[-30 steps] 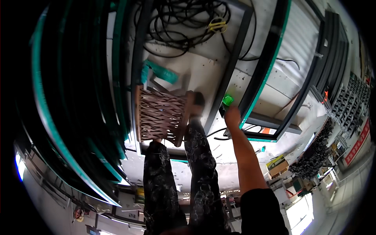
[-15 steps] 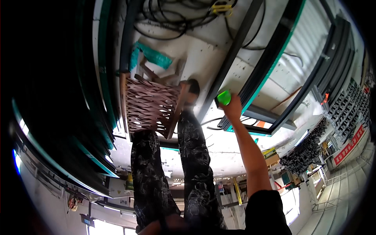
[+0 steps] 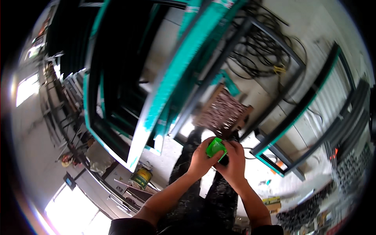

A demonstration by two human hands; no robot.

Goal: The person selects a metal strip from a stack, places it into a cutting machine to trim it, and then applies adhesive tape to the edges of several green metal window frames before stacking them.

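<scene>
My left hand (image 3: 201, 159) and my right hand (image 3: 234, 161) are together in front of my legs, both closed around a small bright green object (image 3: 216, 147). It is palm-sized and rounded at the corners, with something dark showing at its lower side. Its exact kind cannot be made out. My left thumb lies across its lower part, and the right fingers wrap its other side. Just beyond my hands stands a low stool with a woven brown seat (image 3: 224, 112).
Dark frames edged in green (image 3: 172, 84) lean close on my left. A dark rectangular frame (image 3: 291, 51) and a green-edged one (image 3: 309, 102) lie to the right. Coiled black cable (image 3: 256, 51) rests on the floor beyond the stool. A yellow-green bucket (image 3: 141, 177) stands at lower left.
My right hand has brought the green object from beside the frames on the right to in front of my legs. My left hand has joined it. The view has swung left.
</scene>
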